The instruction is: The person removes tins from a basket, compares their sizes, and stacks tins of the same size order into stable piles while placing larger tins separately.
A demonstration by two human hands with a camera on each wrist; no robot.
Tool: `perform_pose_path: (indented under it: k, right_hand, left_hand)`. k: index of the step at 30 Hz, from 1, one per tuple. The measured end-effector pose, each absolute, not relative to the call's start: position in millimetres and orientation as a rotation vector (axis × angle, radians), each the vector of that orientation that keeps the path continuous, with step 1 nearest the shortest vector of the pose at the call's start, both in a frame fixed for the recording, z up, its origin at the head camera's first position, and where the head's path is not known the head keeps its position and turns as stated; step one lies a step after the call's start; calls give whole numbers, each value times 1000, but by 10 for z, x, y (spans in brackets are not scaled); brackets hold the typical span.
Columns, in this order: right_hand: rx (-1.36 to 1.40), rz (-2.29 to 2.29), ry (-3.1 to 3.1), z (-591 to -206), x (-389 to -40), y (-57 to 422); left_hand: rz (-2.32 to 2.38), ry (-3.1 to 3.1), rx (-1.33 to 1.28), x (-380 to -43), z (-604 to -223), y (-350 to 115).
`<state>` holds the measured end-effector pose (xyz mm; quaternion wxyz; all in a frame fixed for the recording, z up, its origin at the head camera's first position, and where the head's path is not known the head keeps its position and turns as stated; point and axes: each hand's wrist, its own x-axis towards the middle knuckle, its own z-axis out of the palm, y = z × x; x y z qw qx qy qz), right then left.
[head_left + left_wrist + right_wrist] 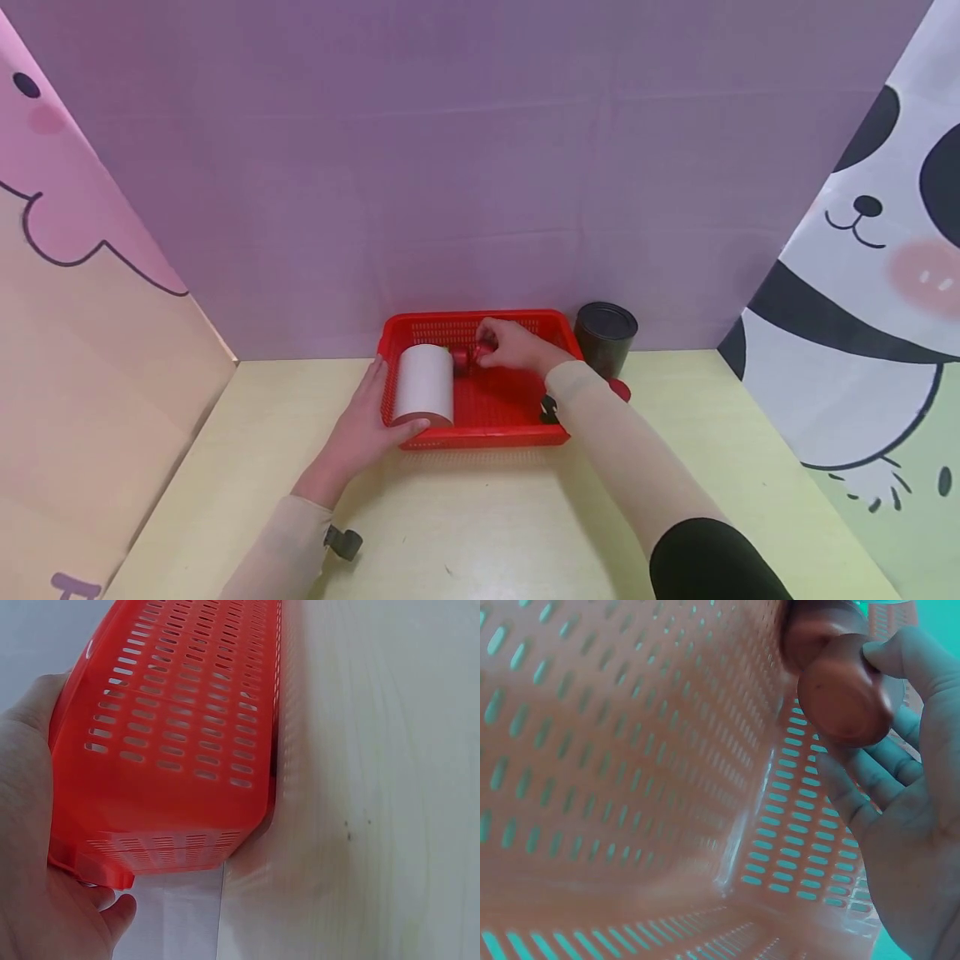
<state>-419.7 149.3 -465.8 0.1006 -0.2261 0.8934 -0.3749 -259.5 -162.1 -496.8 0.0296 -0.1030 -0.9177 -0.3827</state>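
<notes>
A red plastic basket point(487, 435) with slotted walls stands on the table against the back wall. My left hand point(367, 425) holds its front left corner, the thumb over the front rim and the fingers along the left side. Inside the basket, my right hand point(513, 346) pinches a small red piece with a round end point(847, 701) between thumb and fingers. A second red rounded piece point(821, 630) sits right behind it. To the left of these, a white cylinder point(425, 379) with a pinkish-brown end lies in the basket, close to my left hand.
A black lidded can point(606, 333) stands just right of the basket. Another red object point(618, 388) shows partly behind my right sleeve. The purple back wall point(480, 208) rises right behind the basket, and printed panels flank the pale wooden table point(465, 533).
</notes>
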Motion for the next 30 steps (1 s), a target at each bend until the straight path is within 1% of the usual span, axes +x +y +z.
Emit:
perform_pose_path:
  k: [6, 15, 23, 30]
  right_hand:
    - [-698, -1080, 2725, -4563, -4181, 1545]
    - [-776, -1131, 2757, -4281, -4136, 1658]
    - [-771, -1159, 2759, -4033, -4004, 1762]
    - [-799, -1145, 2776, -3937, -3920, 1890]
  left_hand:
    - [-1181, -2822, -325, -2612, -4993, -1593]
    - [-1171, -2834, -331, -2626, -4982, -1608]
    - [-1180, -2823, -354, -2663, -5008, -1616]
    - [-1185, -2822, -357, -2684, -5000, -1602]
